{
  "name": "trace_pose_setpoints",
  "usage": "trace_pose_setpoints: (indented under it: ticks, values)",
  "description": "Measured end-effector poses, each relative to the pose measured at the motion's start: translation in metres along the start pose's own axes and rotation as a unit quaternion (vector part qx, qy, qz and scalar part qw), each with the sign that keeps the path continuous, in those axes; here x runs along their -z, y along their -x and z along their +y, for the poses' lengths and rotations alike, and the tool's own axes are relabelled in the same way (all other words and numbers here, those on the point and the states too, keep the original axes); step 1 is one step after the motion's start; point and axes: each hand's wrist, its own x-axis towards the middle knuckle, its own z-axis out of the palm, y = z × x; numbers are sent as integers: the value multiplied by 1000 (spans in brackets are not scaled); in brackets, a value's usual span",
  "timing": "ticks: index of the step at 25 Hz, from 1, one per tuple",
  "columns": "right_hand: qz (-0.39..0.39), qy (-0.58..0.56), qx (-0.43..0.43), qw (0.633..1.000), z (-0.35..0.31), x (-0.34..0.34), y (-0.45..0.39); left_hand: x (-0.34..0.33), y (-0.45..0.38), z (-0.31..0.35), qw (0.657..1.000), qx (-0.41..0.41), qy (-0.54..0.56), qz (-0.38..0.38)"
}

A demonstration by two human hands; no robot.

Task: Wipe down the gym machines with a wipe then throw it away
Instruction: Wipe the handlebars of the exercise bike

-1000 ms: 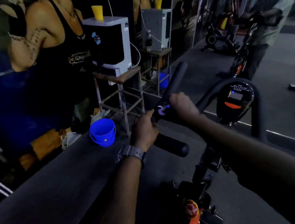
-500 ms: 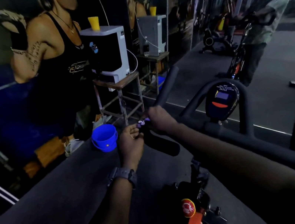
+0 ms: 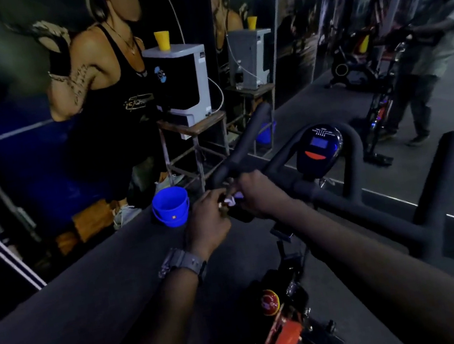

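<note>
Your left hand (image 3: 208,220) and your right hand (image 3: 259,193) meet at the near end of the left handlebar (image 3: 241,145) of the exercise bike (image 3: 287,290). Between them you can see a small pale wipe (image 3: 232,200); only a little piece of it shows, the rest is hidden by your fingers. Your right hand is curled around the wipe and the bar end, and the fingers of your left hand pinch at the same place, but the light is weak and I cannot tell exactly how much of the wipe each hand holds. A grey watch (image 3: 182,262) sits on your left wrist.

The bike console (image 3: 321,150) with its small blue screen stands just to the right of your hands, inside the curved bar. The lower frame of the bike is dark; only the red knob and the orange tube are clear, and the bottom edge cuts them off.

On the floor beyond your hands stands a blue bucket (image 3: 171,206), near a metal stool (image 3: 195,144) that carries a white and black machine (image 3: 179,83) with a yellow cup (image 3: 162,40) on top. The mirror (image 3: 375,26) at the right shows a blurred person beside another bike.
</note>
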Motion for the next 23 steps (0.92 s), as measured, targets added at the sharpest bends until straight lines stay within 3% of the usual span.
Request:
trace_pose_setpoints:
  ticks: [6, 9, 12, 14, 17, 21, 23]
  values:
    - [48, -13, -87, 995, 24, -5, 27, -14, 34, 53, 997, 44, -61, -12]
    - [51, -83, 4, 995, 35, 4, 46, -14, 40, 68, 994, 62, -86, -5]
    - [25, -224, 46, 973, 25, 34, 63, -1, 49, 91, 996, 80, 6, 45]
    - [52, -327, 49, 942, 5, 48, 59, 22, 58, 103, 987, 96, 56, 117]
    - [86, -421, 70, 900, -38, 61, 55, 75, 76, 111, 972, 111, 44, 200]
    - [52, -465, 105, 878, -117, 54, 55, 151, 129, 112, 961, 154, -2, 228]
    - [35, -486, 122, 865, -162, 43, 60, 181, 159, 108, 956, 179, 35, 231]
